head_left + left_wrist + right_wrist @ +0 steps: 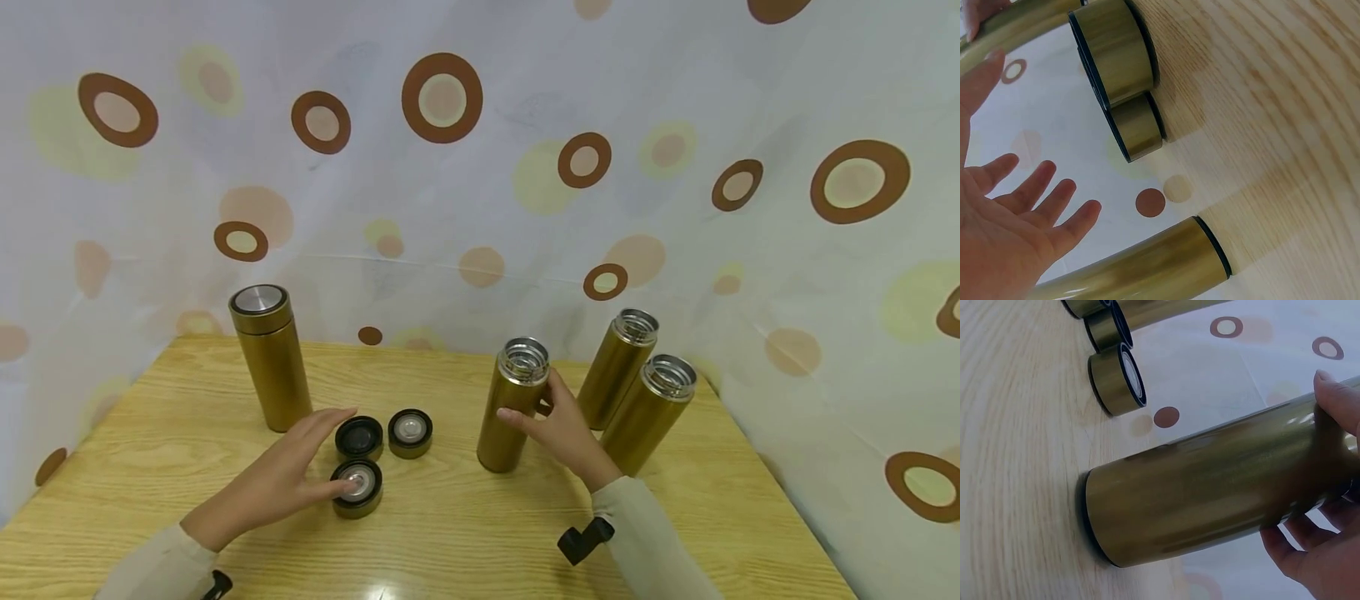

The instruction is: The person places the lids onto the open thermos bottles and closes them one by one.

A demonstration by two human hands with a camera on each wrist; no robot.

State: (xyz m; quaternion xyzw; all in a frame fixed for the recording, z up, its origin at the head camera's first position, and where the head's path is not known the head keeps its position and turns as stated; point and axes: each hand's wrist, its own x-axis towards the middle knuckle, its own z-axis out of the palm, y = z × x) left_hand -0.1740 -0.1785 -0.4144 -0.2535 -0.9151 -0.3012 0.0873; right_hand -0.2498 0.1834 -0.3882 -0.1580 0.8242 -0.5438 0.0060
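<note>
In the head view my right hand [558, 425] grips a gold thermos bottle [501, 429] near its top, thumb on the near side and fingers around the far side. This bottle is upright and lidless, its steel mouth showing; the right wrist view has its base at the wooden table. My left hand [281, 479] hovers with fingers stretched out beside three gold-sided lids. Its thumb overlaps the nearest lid [360, 498]; I cannot tell whether they touch. A black-insided lid [358, 435] lies behind that one, and another lid [410, 432], grey inside, to the right.
A capped gold thermos bottle [273, 367] stands at the back left, beyond my left hand. Two lidless ones, a farther bottle [611, 375] and a nearer bottle [648, 417], stand right of my right hand. A patterned cloth [480, 200] hangs behind the wooden table [420, 542].
</note>
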